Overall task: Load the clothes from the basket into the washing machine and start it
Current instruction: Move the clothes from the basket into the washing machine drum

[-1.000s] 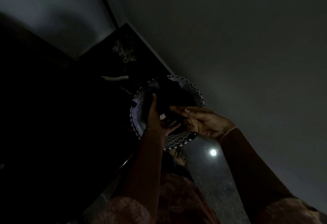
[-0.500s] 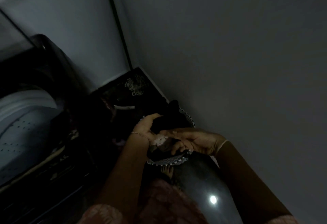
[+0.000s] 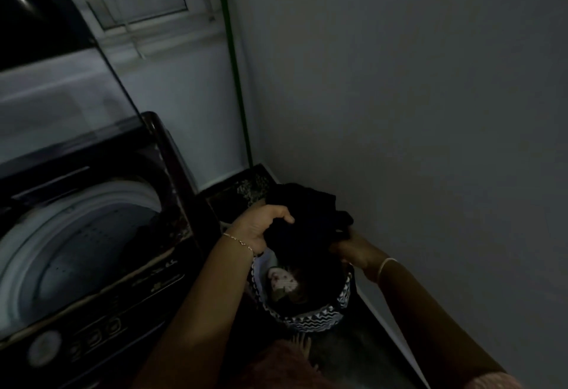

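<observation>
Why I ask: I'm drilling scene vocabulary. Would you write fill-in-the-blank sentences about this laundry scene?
1. The left hand and right hand both grip the garment over the ____.
2. The washer has its lid ____.
3. The washer stands to the basket's ____.

Missing words: basket; open; left.

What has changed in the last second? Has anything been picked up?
The left hand and right hand have gathered the dark garment and raised it above the basket. The view has swung left, so the open washing machine now shows. The basket stays on the floor by the wall, with a pale patterned cloth inside.
</observation>
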